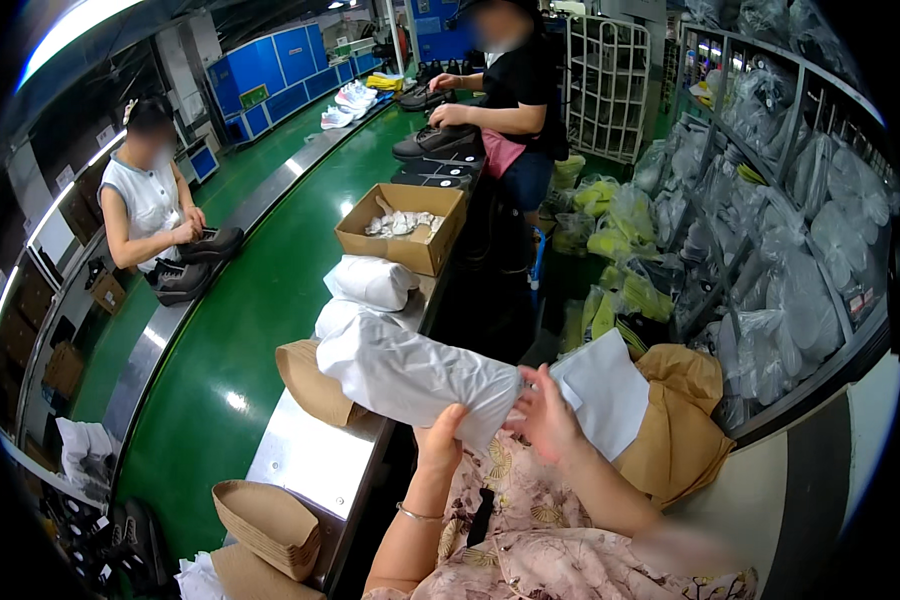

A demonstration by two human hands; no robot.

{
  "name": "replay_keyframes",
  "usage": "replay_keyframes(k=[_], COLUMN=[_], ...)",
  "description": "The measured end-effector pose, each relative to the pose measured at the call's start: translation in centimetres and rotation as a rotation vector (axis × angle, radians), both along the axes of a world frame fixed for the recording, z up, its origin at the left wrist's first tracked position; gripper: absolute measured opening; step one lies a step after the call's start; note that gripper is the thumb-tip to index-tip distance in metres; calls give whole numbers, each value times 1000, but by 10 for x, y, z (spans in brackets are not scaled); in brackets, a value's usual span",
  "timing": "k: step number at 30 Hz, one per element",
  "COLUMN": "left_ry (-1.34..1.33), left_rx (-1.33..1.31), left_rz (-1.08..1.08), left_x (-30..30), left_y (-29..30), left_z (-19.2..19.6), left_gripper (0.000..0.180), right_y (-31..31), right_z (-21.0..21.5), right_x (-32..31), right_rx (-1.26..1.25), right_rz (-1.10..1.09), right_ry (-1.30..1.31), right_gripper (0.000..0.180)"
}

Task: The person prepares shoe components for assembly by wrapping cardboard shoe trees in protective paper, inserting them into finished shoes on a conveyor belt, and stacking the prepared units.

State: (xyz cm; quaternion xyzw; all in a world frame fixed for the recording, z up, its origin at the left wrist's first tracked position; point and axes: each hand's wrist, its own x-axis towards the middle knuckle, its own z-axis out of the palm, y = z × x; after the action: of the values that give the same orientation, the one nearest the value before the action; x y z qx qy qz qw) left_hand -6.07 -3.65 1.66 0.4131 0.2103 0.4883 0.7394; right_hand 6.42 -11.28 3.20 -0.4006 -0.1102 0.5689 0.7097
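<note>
Grip (head view): left hand (pixel 440 445) clasps white paper-wrapped bundle (pixel 410 368), likely steadying it for the right hand (pixel 550 415) at its end (blurred; cannot tell if pinching) | Bundle: over edge of metal tabletop (pixel 305 455), beside curved brown cardboard (pixel 310 388)

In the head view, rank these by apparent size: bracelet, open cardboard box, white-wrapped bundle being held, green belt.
1. Green belt
2. White-wrapped bundle, helped by being nearer the camera than the box
3. Open cardboard box
4. Bracelet
</note>
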Motion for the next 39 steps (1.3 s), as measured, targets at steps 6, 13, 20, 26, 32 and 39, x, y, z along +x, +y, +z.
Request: replay_keyframes(k=[6, 13, 20, 26, 32, 39], left_ry=[-190, -204, -180, 206, 850, 93], left_rx=[-118, -198, -121, 91, 944, -257], left_rz=[17, 8, -62, 9, 841, 24], left_x=[10, 27, 14, 6, -57, -55], left_y=[-29, -49, -9, -21, -24, 4], left_z=[6, 34, 38, 8, 72, 45], left_gripper=[71, 76, 63, 70, 59, 24], right_y=[-1, 10, 2, -6, -33, -51], right_z=[33, 16, 19, 25, 13, -1], right_x=[-34, -35, -3, -23, 6, -7], right_rx=[336, 554, 543, 336, 707, 630], right_rz=[-187, -478, -198, -413, -402, -248], right_ry=[-186, -490, -641, -790, -1428, -1461], right_gripper=[61, 58, 90, 93, 80, 83])
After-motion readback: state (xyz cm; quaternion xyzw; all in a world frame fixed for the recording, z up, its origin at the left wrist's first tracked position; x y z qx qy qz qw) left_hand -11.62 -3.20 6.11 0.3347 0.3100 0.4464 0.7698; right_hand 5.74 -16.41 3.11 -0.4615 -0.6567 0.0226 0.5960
